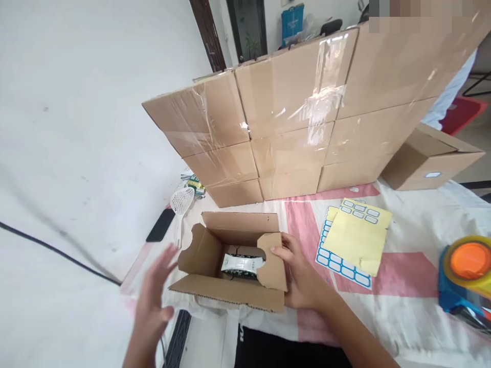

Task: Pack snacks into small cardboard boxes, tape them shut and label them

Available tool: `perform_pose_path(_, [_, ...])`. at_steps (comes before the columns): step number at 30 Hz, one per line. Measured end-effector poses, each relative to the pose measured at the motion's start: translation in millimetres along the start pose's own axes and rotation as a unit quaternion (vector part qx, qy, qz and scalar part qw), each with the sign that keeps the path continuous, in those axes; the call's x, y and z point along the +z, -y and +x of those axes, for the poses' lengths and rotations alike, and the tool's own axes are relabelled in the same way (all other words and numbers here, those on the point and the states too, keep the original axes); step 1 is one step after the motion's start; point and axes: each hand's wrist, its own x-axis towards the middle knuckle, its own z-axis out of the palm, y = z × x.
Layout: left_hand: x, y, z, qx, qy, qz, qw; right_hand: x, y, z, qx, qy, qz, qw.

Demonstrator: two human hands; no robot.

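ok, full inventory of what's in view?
Open box: 1, brown, centre
Packet: at least 1, silver-white and dark, inside open box
Label sheets: at least 2, yellow and blue-white, right of open box
Tape dispenser: 1, blue with yellow-orange roll, right edge
Cardboard screen: 1, brown, behind open box
Second box: 1, brown, right
Skimmer: 1, white, behind-left of open box
Flat object: 1, black, beside skimmer
Pouches: count unclear, green-yellow, behind skimmer
Tablecloth: 1, white-pink, under open box
Cable: 1, black, far left
Bag: 1, blue, background
Plant: 1, green, background
Partly hidden object: 1, red, far right
Lettered fabric: 1, black, bottom edge
Left hand: 1, open, left of open box
Right hand: 1, gripping open box's right end
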Motion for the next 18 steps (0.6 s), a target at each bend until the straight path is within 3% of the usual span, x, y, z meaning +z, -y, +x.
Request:
perform_pose_path(2, [19.0, 18, -9, -0.022, 0.046, -0.033, 0.998, -5, 3, 2, -0.001, 0.011, -0.005, 1.000])
perform_pose_path(4, [42.9, 19, -9, -0.045, 0.006, -0.047, 0.998, -10, 5, 3, -0.002, 0.024, -0.026, 0.999])
perform_pose_path(8, [75.6, 2, 4, -0.168, -0.079, 0.023, 0.982, -15, 6, 6, 0.004, 0.036, -0.048, 0.998])
perform_pose_path(14, [83.1, -8, 5, -0.188, -0.094, 0.019, 0.978, -12, 9, 15, 0.015, -0.019, 0.101, 0.995])
perform_pose_path(18, [83.2, -7, -2, -0.190, -0.106, 0.036, 0.975, -13, 12, 20, -0.028, -0.048, 0.108, 0.993])
